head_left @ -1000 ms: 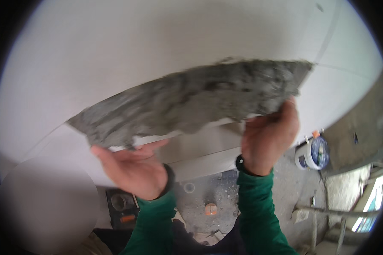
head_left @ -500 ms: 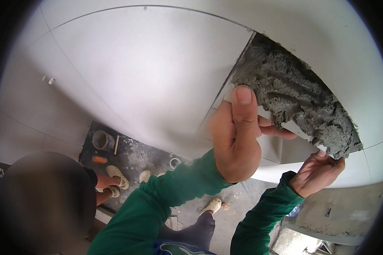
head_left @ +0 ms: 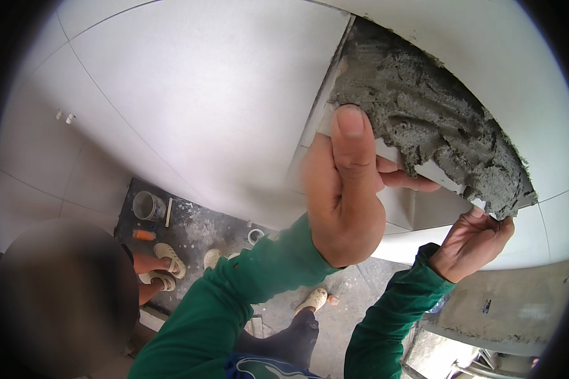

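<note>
Mortar (head_left: 436,120), grey and ridged, covered the visible face of a pale tile piece (head_left: 389,151) in the head view, the piece lying just right of the large white wall tile (head_left: 215,107). At that wall tile's lower right, the left hand (head_left: 348,196) gripped the piece's near end; farther right of it, the right hand (head_left: 477,243) pinched the far lower corner. Below the wall tile, a bucket (head_left: 148,206) stood on the floor (head_left: 199,221).
</note>
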The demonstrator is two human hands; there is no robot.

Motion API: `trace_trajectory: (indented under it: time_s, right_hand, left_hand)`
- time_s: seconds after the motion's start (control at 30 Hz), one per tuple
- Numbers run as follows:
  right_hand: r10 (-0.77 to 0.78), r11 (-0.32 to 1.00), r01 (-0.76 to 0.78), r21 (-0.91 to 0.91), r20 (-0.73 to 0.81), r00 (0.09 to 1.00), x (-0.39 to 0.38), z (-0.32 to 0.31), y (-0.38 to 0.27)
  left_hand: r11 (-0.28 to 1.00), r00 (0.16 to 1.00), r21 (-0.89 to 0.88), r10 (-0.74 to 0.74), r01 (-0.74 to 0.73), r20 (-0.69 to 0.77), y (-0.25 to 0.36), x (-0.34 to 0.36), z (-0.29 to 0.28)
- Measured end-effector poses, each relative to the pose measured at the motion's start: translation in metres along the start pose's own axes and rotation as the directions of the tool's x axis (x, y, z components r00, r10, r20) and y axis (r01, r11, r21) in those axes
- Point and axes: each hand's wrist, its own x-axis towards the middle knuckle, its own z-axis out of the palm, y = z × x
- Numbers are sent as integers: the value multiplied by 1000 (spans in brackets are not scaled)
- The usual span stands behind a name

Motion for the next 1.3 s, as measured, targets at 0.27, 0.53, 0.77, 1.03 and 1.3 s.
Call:
trace_trajectory:
  time_s: [0.27,0.53,0.77,1.03,1.3]
  right_hand:
    - [-23,1000,23,-19,-4,1000,1,-1,3]
    - [-33,999,33,-13,-15,999,-1,-3,7]
    - [-75,997,73,-26,-125,989,0,-7,8]
    - [-130,955,31,-296,-319,939,-3,21,19]
    - [-73,997,72,-16,-300,951,-10,33,-13]
  left_hand:
    - [999,1000,34,24,-24,-5,-3,0,-2]
    - [999,998,43,30,-33,61,-2,0,-11]
    - [999,997,-12,-35,34,-74,-1,-1,4]
    - [950,972,237,225,-201,-75,-15,0,-17]
    - [914,949,360,263,-187,-176,-23,0,-1]
